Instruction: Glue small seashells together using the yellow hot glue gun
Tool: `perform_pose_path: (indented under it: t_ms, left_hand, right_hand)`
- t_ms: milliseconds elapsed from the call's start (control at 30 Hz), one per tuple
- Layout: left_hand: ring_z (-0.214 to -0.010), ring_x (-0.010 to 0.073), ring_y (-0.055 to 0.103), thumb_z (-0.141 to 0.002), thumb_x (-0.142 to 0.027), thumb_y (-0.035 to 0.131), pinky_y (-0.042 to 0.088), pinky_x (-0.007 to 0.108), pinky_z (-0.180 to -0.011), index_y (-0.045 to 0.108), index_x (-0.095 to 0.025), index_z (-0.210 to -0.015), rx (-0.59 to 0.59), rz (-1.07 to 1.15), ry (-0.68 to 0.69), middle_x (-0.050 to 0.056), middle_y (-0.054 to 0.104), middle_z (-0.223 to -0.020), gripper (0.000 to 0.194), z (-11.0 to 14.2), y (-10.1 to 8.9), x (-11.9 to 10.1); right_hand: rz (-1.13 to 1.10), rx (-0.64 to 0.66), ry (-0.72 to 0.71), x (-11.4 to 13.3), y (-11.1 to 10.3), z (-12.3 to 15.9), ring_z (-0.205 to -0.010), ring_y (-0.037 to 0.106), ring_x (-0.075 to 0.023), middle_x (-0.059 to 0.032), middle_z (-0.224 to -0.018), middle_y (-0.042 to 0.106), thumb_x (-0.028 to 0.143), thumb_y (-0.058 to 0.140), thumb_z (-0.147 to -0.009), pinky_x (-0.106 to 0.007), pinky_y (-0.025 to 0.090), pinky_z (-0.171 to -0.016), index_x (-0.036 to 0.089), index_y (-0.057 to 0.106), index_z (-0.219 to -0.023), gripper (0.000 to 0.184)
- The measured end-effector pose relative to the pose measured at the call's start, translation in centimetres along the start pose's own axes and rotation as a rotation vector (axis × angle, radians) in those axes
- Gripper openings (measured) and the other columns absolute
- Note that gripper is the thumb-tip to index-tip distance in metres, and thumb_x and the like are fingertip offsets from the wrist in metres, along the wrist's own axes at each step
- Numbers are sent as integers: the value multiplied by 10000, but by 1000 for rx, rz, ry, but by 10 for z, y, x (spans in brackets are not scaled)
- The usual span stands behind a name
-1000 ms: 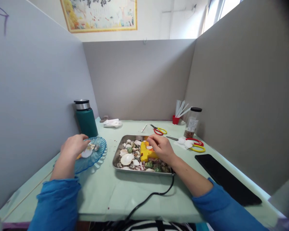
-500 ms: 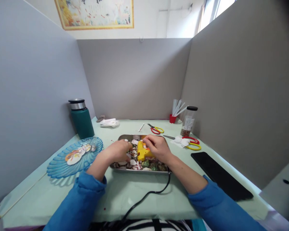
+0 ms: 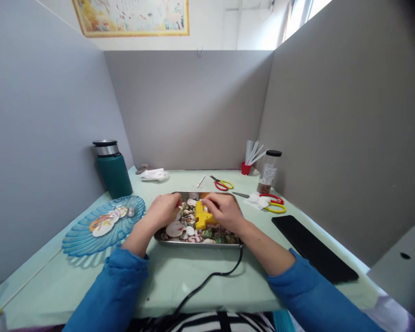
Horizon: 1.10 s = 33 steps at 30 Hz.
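Observation:
A shallow metal tray full of mixed seashells lies in front of me. On the shells rests a yellow glue gun, its black cord trailing over the tray's front edge. Over the tray's left side is my left hand, its fingers curled together; whatever they pinch is hidden. My right hand is closed above the right half, thumb and forefinger together beside the gun and covering part of it. I cannot tell what that pinch holds.
At left stand a blue shell-shaped plate with joined shells and a green bottle. Behind and right are scissors, a second pair by white tissue, a red cup of glue sticks, a jar and a black slab.
My left hand has drawn back and up from the shells, uncovering a large white shell at the tray's front left. My right hand stays beside the glue gun. The view has shifted slightly.

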<state>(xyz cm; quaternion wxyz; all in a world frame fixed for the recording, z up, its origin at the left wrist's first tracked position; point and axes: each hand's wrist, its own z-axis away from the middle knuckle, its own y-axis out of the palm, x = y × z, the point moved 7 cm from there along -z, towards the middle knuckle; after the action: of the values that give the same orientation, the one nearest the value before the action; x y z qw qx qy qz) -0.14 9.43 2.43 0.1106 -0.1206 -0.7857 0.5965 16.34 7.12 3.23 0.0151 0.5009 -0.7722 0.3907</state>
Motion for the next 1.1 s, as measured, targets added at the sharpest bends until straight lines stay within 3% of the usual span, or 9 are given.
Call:
perform_pose_path:
  t_ms: [133, 300, 433, 567, 700, 800, 867, 967, 1100]
  left_hand:
    - [-909, 221, 558, -785, -211, 471, 401, 302, -780, 645, -200, -903, -52, 16, 89, 70, 659, -919, 211, 1, -4, -11]
    - [-944, 246, 525, -697, -204, 562, 408, 336, -802, 686, -226, -911, 113, -31, 226, 79, 629, -949, 248, 5, 18, -24]
    - [-936, 236, 525, -675, -162, 552, 412, 329, -798, 688, -223, -863, 130, -45, 210, 81, 607, -943, 240, 3, 29, -21]
    - [-872, 225, 544, -665, -148, 553, 423, 305, -723, 644, -195, -792, 82, -72, 160, 80, 598, -903, 163, 1, 24, -17]
    - [-860, 220, 558, -736, -182, 516, 412, 300, -713, 597, -193, -859, -72, -53, 60, 71, 616, -878, 148, 1, 4, -10]
    - [-810, 200, 581, -780, -213, 483, 412, 278, -677, 586, -212, -931, -75, 27, -17, 55, 641, -879, 183, 3, 0, -2]
    - [-823, 195, 592, -791, -220, 469, 415, 270, -685, 598, -228, -956, -50, 70, 9, 49, 654, -909, 209, 4, 1, -2]
    - [-877, 195, 597, -797, -206, 450, 416, 268, -739, 623, -244, -990, -51, 90, 61, 50, 659, -957, 262, 3, 4, -6]
    - [-855, 204, 598, -776, -215, 470, 417, 273, -707, 651, -254, -966, -27, 64, 65, 54, 664, -928, 265, 2, 11, -7]
  right_hand:
    - [-4, 9, -2, 1, 0, 0, -551, 490, -96, 13, -598, 569, 289, 451, -896, -193, 343, -564, 169, 587, -733, 244]
    - [4, 10, 0, 3, 0, 0, -539, 474, -95, 14, -588, 554, 293, 445, -899, -195, 337, -559, 168, 583, -722, 257]
    - [15, 22, 1, 3, 1, 0, -547, 480, -97, 13, -586, 555, 300, 437, -903, -194, 337, -563, 167, 581, -723, 266]
    - [65, 33, -16, 2, 2, 0, -573, 495, -102, 4, -612, 571, 312, 427, -908, -199, 336, -580, 164, 590, -741, 277]
    - [166, 68, -32, -2, -2, -2, -609, 507, -107, -14, -664, 597, 313, 395, -920, -210, 332, -607, 161, 600, -763, 300]
    - [244, 210, -7, -8, -3, -4, -648, 533, -119, -21, -731, 631, 374, 436, -895, -218, 330, -612, 178, 616, -809, 280]
    - [285, 367, 19, -13, 0, -2, -686, 553, -142, -24, -787, 645, 478, 540, -808, -222, 333, -600, 197, 622, -868, 299]
    - [346, 584, 76, -22, 8, 7, -765, 574, -195, -43, -902, 646, 582, 655, -641, -232, 343, -590, 221, 599, -1004, 515]
    - [385, 661, 159, -31, 13, 13, -821, 588, -238, -65, -931, 653, 494, 656, -672, -259, 370, -631, 229, 568, -1096, 508]
